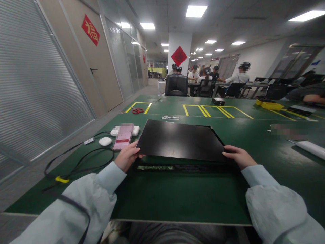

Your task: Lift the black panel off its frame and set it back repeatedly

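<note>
A flat black screen panel (180,140) is held between my two hands over the table, its near edge raised. My left hand (127,156) grips the panel's near left corner, thumb on top and fingers beneath. At the near right corner my right hand (240,156) pinches the edge the same way. Under the panel a dark frame with a green circuit strip (155,167) shows along its near side; the panel hides the rest of it. Beyond the panel's far edge lie some small silvery pieces (170,118), too small to name.
Left of the panel lie a phone (123,137), a white rounded case (105,141) and a black strap (78,166). Red-handled scissors (137,110) and a small black box (218,101) sit farther back on the green table (182,200). A white bar-shaped object (311,149) lies right.
</note>
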`<state>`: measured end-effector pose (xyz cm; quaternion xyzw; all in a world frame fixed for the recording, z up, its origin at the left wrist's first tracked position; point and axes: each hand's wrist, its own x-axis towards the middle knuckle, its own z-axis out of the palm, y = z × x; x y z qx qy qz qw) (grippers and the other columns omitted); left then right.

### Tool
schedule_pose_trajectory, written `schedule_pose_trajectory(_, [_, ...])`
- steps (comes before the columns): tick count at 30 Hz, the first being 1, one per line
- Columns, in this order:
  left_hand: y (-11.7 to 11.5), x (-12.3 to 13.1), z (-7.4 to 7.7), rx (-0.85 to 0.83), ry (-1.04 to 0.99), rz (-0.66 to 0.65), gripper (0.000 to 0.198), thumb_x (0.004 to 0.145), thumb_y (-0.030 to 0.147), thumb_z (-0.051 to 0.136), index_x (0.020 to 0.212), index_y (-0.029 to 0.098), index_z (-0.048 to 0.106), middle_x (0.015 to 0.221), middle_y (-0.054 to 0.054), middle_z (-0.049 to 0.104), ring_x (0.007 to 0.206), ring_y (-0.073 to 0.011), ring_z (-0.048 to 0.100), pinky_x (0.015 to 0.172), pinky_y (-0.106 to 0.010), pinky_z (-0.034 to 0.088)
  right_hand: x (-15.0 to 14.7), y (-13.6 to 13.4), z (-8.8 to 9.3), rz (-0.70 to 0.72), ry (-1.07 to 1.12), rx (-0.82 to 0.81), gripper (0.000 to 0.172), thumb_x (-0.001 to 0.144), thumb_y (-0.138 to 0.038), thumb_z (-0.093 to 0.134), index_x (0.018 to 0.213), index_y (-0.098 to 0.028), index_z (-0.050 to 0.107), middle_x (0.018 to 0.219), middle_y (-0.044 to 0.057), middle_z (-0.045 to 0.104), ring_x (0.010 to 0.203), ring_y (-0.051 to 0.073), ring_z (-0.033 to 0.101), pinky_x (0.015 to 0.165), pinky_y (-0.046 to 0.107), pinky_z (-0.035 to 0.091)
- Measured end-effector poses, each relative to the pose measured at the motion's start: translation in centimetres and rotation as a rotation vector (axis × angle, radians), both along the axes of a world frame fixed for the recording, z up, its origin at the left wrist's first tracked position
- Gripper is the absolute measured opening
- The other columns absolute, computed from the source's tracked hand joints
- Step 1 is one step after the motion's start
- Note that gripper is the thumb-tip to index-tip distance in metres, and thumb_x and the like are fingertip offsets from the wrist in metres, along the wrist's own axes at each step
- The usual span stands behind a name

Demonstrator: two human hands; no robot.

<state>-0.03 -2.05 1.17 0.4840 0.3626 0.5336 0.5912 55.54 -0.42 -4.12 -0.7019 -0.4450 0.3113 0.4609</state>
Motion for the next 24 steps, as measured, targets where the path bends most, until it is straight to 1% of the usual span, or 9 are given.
schedule_pose_trajectory(3, [0.17,-0.17,-0.19,-0.002,0.014,-0.016,0.04,0.071,0.03,0.096,0.106,0.013,0.089,0.078,-0.004,0.074,0.068,-0.0162,0.062,0.061,-0.025,0.051,0.17,0.11,-0.18,-0.002,-0.008,0.001,0.037,0.055,-0.036,0.1,0.089,-0.025,0.091,0.144,0.014,0.083,0.144,0.044,0.072,0.128,0.054,0.053])
schedule_pose_trajectory(10, [0.35,-0.05,-0.5,-0.01,0.021,-0.027,0.036,0.069,0.033,0.101,0.098,0.013,0.09,0.077,-0.004,0.074,0.067,-0.0161,0.062,0.061,-0.025,0.051,0.07,0.05,-0.04,-0.03,0.036,0.0,0.036,0.052,-0.033,0.098,0.086,-0.025,0.09,0.146,0.015,0.082,0.144,0.045,0.072,0.128,0.055,0.053])
schedule_pose_trajectory(14, [0.44,-0.1,-0.62,-0.006,0.032,-0.044,0.035,0.071,0.034,0.1,0.098,0.013,0.09,0.077,-0.005,0.074,0.069,-0.0171,0.063,0.062,-0.026,0.05,0.03,0.05,0.1,-0.033,0.047,0.001,0.034,0.051,-0.03,0.098,0.083,-0.025,0.089,0.145,0.015,0.082,0.144,0.046,0.072,0.127,0.056,0.053])
schedule_pose_trajectory(20, [0.47,-0.17,-0.72,-0.004,0.045,-0.06,0.038,0.072,0.035,0.1,0.102,0.013,0.09,0.082,-0.007,0.078,0.069,-0.0168,0.064,0.064,-0.026,0.051,-0.13,-0.04,0.41,-0.049,0.093,-0.021,0.034,0.051,-0.026,0.097,0.083,-0.025,0.088,0.141,0.015,0.084,0.146,0.045,0.071,0.131,0.056,0.049])
schedule_pose_trajectory(24, [0.52,0.02,-0.64,-0.018,0.045,-0.057,0.037,0.07,0.035,0.102,0.097,0.013,0.089,0.076,-0.004,0.075,0.068,-0.0165,0.064,0.064,-0.026,0.052,-0.32,-0.14,0.73,-0.064,0.074,-0.029,0.032,0.052,-0.025,0.096,0.082,-0.025,0.087,0.135,0.015,0.086,0.144,0.044,0.072,0.132,0.055,0.049])
